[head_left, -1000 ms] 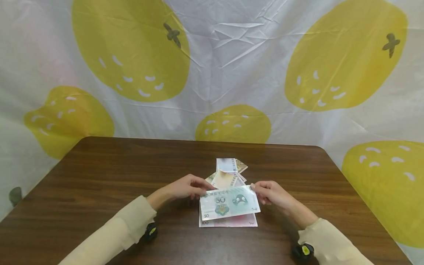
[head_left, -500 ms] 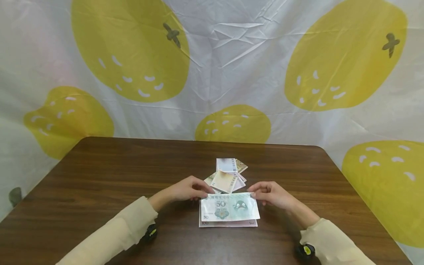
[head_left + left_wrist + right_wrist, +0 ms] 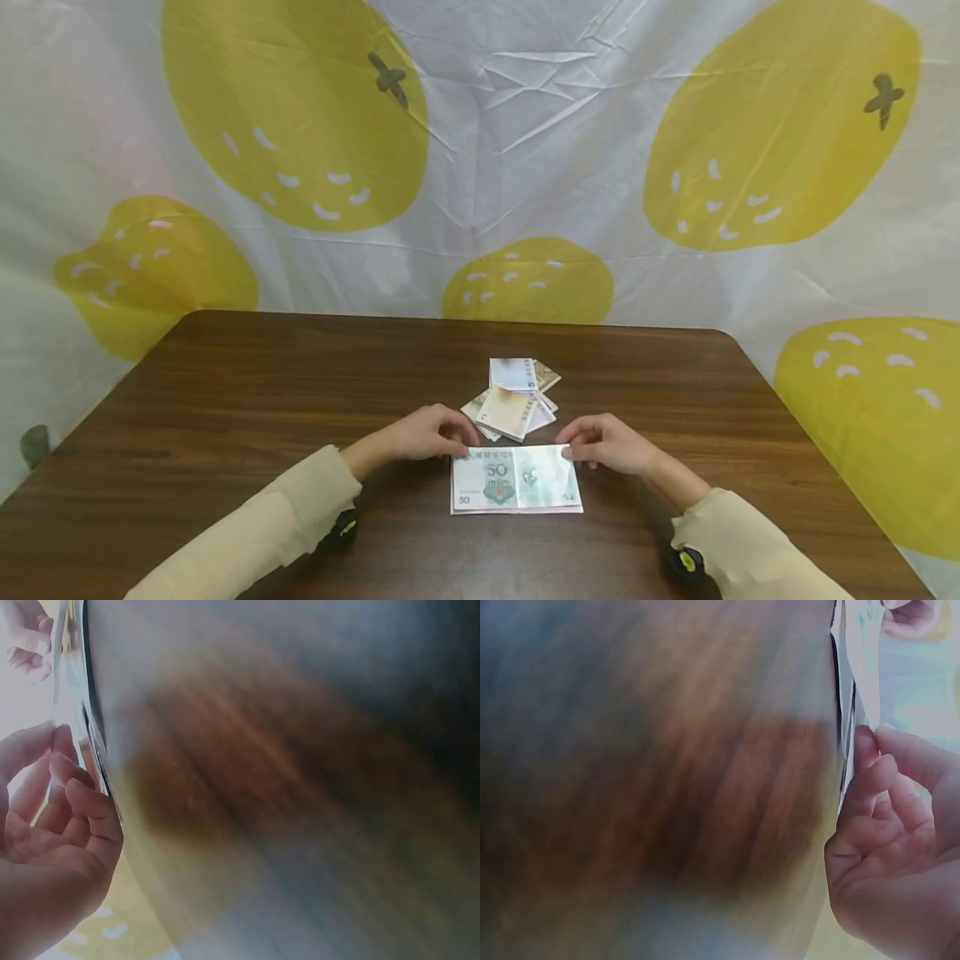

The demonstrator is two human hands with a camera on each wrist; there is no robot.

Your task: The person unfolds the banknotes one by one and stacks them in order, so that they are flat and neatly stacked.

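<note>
Left hand [image 3: 426, 433] + right hand [image 3: 615, 446]: pinch 50 note [image 3: 510, 479], far corners, likely for straightness | pink-edged note [image 3: 551, 510]: beneath | loose notes [image 3: 510, 408]: just beyond hands

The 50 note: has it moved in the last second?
Yes: the 50 note has moved down the head view, uncovering more of the fanned notes behind.

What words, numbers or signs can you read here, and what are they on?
"50": large, left of the middle on the green note
"50": small, in that note's lower left corner
Its other markings, including characters along the top edge: too small or blurred to read
Marks on the pile of notes beyond it: too small to read
</note>
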